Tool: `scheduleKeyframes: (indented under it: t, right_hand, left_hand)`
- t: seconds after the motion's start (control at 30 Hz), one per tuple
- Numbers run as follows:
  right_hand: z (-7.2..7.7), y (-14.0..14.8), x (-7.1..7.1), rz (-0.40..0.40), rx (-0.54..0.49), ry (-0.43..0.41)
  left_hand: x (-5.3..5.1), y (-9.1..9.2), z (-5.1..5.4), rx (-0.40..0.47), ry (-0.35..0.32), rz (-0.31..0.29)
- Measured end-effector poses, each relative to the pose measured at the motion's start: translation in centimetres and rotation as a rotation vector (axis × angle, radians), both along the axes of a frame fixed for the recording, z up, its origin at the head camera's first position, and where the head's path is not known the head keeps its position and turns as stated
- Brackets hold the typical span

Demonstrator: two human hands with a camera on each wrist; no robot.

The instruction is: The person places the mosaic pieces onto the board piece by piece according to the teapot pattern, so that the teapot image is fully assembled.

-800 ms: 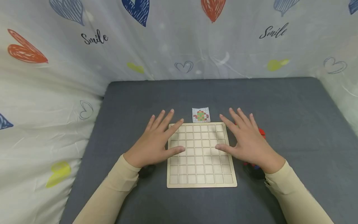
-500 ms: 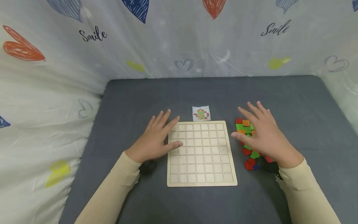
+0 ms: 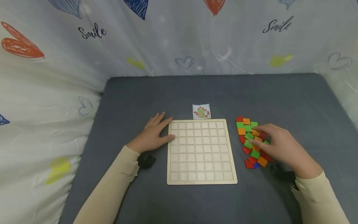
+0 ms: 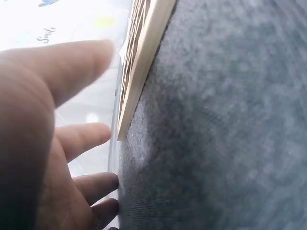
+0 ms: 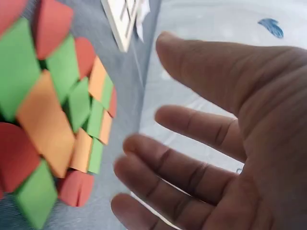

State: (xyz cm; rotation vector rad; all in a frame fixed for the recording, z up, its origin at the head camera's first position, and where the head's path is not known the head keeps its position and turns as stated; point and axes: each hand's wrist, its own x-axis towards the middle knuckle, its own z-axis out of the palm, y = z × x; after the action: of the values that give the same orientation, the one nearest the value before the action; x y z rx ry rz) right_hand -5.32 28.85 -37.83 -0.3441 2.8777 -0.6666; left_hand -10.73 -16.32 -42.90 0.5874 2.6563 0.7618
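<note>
A pale wooden board (image 3: 197, 149) with a square grid lies in the middle of the table in the head view. My left hand (image 3: 151, 134) is at its upper left edge, fingers spread, thumb and index fingertips over or on the rim; contact is hard to tell. To the right of the board lies a loose patch of thin tiles (image 3: 248, 144), red, green and orange, one blue. Over its right side hovers my right hand (image 3: 283, 149), fingers slightly bent, nothing held. In the right wrist view, a gap separates the fingertips from the tiles (image 5: 45, 120).
A small card (image 3: 201, 112) printed with a coloured grid picture touches or nearly touches the board's far edge. Grey cloth covers the table (image 3: 201, 203). A patterned white curtain (image 3: 167, 40) hangs behind and to the sides.
My right hand has moved right from above the board to the tiles, uncovering most of them, and its fingers have bent. My left hand has shifted slightly left, toward the board's edge.
</note>
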Motion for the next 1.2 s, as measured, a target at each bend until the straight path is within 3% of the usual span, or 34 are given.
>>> scheduleKeyframes:
  t: [0.2, 0.37, 0.5, 0.87, 1.1, 1.2]
  right_hand:
    - [-1.1, 0.7, 1.9, 0.176, -0.076, 0.026]
    - [-1.2, 1.6, 2.3, 0.297, -0.129, -0.080]
    - [-1.3, 1.9, 2.4, 0.286, -0.091, -0.122]
    - [-3.5, 1.7, 4.0, 0.265, -0.134, -0.049]
    - [-3.0, 1.2, 3.5, 0.288, -0.068, -0.043]
    - [-2.4, 0.8, 3.5, 0.264, -0.030, -0.084]
  left_hand:
    - [0.0, -0.3, -0.3, 0.005, 0.016, 0.000]
    - [-0.1, -0.5, -0.6, 0.039, 0.012, 0.025]
    - [-0.3, -0.7, -0.7, 0.045, 0.029, 0.041]
    - [-0.2, -0.5, -1.3, 0.034, 0.013, 0.011]
    - [-0.3, -0.8, -1.5, 0.028, 0.026, 0.022]
    - [-0.3, -0.7, -1.5, 0.020, 0.034, 0.017]
